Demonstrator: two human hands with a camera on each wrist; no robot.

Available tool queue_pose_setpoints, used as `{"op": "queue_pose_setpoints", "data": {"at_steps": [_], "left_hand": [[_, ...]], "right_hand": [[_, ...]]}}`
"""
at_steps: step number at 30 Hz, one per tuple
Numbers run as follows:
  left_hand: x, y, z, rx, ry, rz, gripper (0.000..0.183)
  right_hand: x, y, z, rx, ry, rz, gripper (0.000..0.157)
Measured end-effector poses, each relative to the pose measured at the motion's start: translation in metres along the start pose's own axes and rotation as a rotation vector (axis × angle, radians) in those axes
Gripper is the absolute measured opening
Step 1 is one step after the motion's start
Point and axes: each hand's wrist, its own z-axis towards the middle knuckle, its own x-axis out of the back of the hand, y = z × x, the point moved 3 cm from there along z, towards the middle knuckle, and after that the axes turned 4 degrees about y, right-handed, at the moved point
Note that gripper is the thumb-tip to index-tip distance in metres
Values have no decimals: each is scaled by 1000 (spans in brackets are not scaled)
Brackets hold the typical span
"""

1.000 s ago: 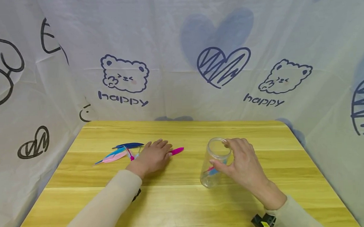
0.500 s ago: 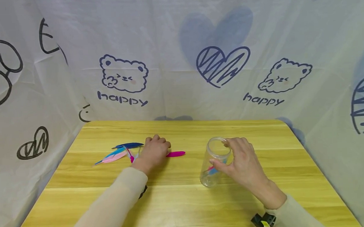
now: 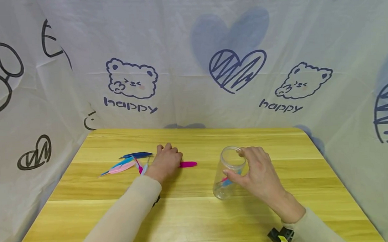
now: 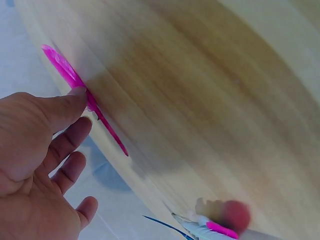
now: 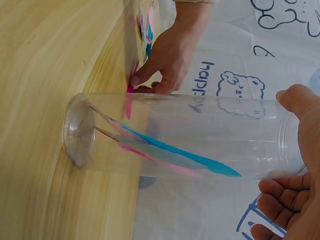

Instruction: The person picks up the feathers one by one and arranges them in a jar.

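from where i stand, the person's left hand [image 3: 165,162] is pinching a slim, bright magenta feather [image 3: 188,164] between thumb and forefinger, with the other fingers loosely bent. the feather lies low along the yellow wood-grain table [image 3: 184,214], its broad end poking out towards the jar. the right hand [image 3: 261,177] grips a tall, clear plastic jar [image 3: 219,175] up by its mouth, thumb on one side and fingers on the other; the jar stands mouth up, with a turquoise feather [image 5: 190,153] and some paler ones leaning inside.

the pinch looks slight to me: something so thin and flat could slide out if the thumb eased off. the jar seems light and is held only near the top, so a tug there might tip it. fingers at the rim could also crowd the opening. just left of the left hand lie a dark blue feather [image 3: 138,155] and a pale pink feather [image 3: 122,167], among others; a careless sweep of the cream sleeve [image 3: 120,216] could scatter them.
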Motion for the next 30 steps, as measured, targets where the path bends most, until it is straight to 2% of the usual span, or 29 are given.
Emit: {"op": "queue_pose_setpoints", "data": {"at_steps": [6, 12, 21, 30], "left_hand": [[-3, 0, 2, -14, -43, 23, 14], [-1, 5, 0, -57, -47, 48, 8], [-3, 8, -1, -11, -62, 8, 7], [2, 10, -1, -24, -57, 59, 10]], "right_hand": [[-1, 0, 0, 3, 3, 0, 62], [-1, 1, 0, 19, 12, -1, 62], [-2, 1, 0, 7, -3, -3, 62], [-2, 1, 0, 10, 4, 0, 62]]}}
